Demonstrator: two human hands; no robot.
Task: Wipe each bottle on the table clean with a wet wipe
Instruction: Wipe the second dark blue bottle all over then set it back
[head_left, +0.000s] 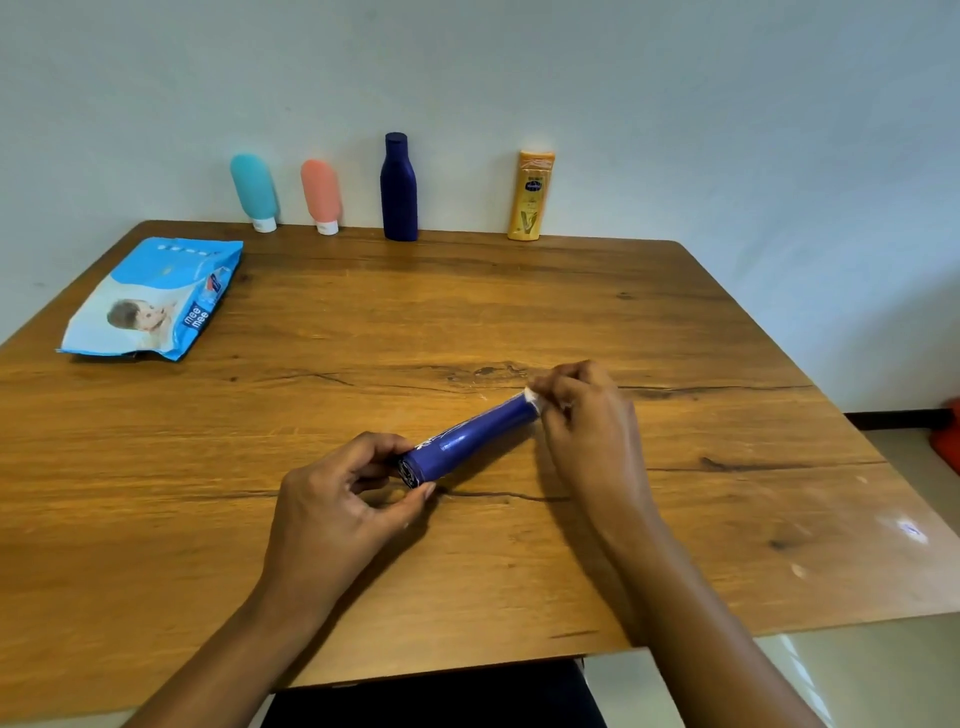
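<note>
A blue cylindrical bottle (470, 439) is held lying sideways just above the middle of the wooden table (363, 322). My left hand (343, 499) grips its near end by the fingertips. My right hand (587, 421) presses a small white wet wipe (534, 397) against the bottle's far end. Along the table's back edge, by the wall, stand a teal bottle (254, 189), a pink bottle (321, 195), a dark blue bottle (399, 189) and a yellow bottle (532, 195).
A light blue pack of wet wipes (156, 301) lies flat at the table's left side. The white wall runs right behind the standing bottles. An orange object (948, 436) sits on the floor at the right edge.
</note>
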